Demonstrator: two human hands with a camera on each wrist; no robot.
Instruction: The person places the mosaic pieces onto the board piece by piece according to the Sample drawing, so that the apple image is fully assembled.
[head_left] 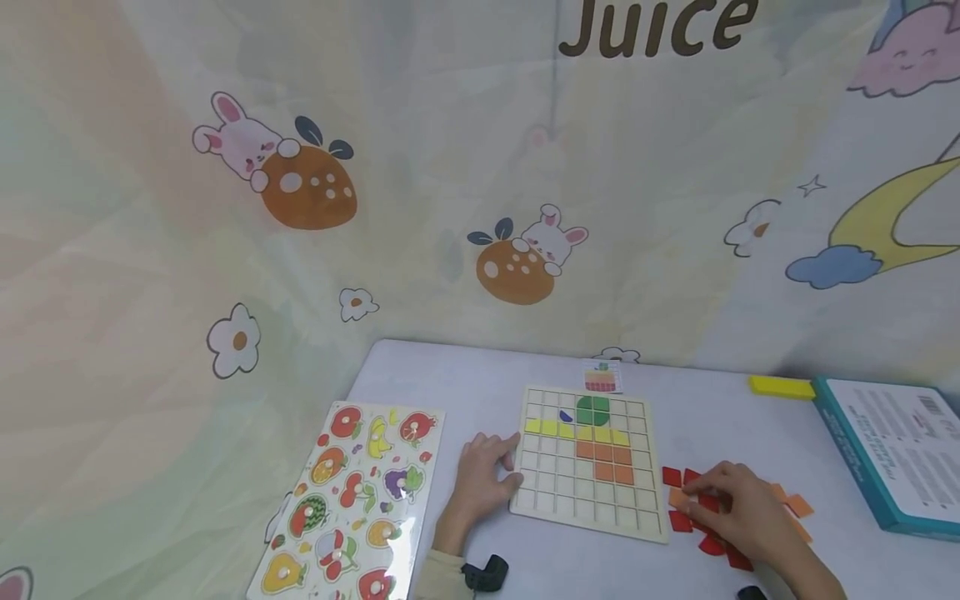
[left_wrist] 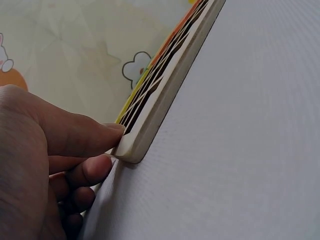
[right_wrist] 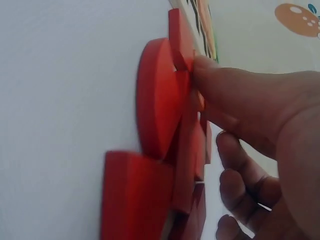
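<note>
In the head view a pale wooden grid board [head_left: 551,492] lies on the table, with green, yellow and orange tiles in some cells and a small blue shape [head_left: 566,416]. My left hand [head_left: 483,475] rests against its left edge, thumb and index fingertips apart; the left wrist view has the thumb [left_wrist: 87,135] touching the board's corner [left_wrist: 131,152]. Right of the board, my right hand [head_left: 738,508] pinches an orange square tile [head_left: 677,497] between thumb and index finger, mostly covered in the right wrist view. Loose red tiles [right_wrist: 155,100] lie just under that hand.
A small picture card [head_left: 602,379] lies behind the board. On the left is a fruit puzzle board [head_left: 405,517]. More orange tiles [head_left: 799,505] lie beyond the right hand. A yellow block [head_left: 782,387] and a teal-edged book or box [head_left: 900,450] stand at the back right.
</note>
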